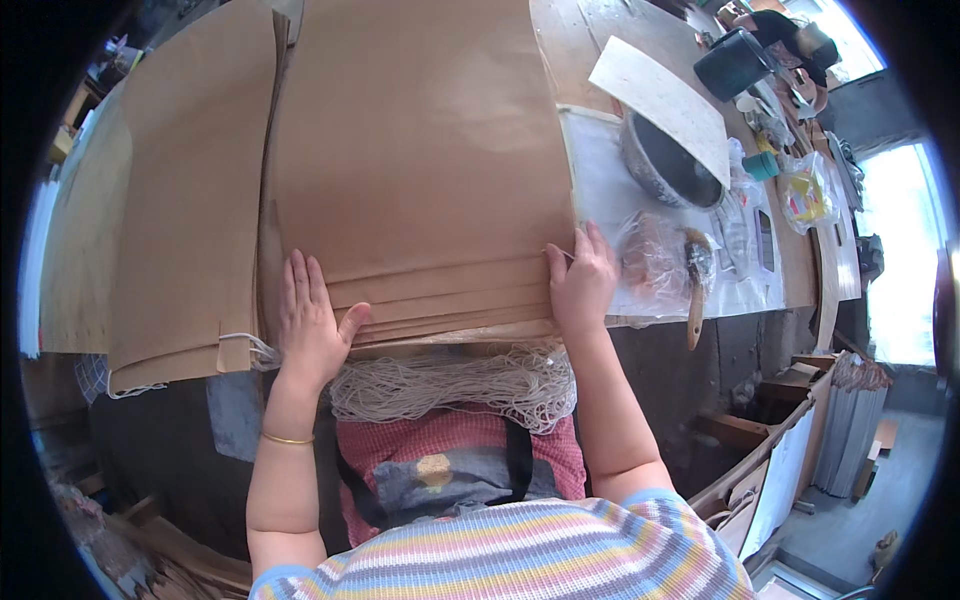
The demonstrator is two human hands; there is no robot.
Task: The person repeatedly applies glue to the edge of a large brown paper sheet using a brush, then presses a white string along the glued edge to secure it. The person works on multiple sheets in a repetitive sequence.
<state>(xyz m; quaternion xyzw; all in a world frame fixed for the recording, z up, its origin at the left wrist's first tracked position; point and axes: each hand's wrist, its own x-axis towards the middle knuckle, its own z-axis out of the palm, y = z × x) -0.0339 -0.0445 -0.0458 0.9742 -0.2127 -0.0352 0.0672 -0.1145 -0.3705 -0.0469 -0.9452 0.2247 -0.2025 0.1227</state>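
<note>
In front of me lies a stack of large brown kraft-paper sheets (425, 150), its near edges fanned out in steps. My left hand (314, 320) rests flat at the near left corner of the stack, fingers stretched forward and thumb spread over the stepped edges. My right hand (585, 285) is against the right edge, fingers extended and thumb apart on the paper. A thin white strand shows by that thumb; whether it is held I cannot tell. A thick bundle of white cords (455, 385) lies across my lap, just below the stack's near edge.
Left of the stack is a second brown paper pile (190, 200) with white cord loops (250, 348) at its near edge. To the right are a dark basin (665, 165) under a pale board (665, 100), a brush (697, 290) and plastic bags. Another person (790, 40) is at the far right.
</note>
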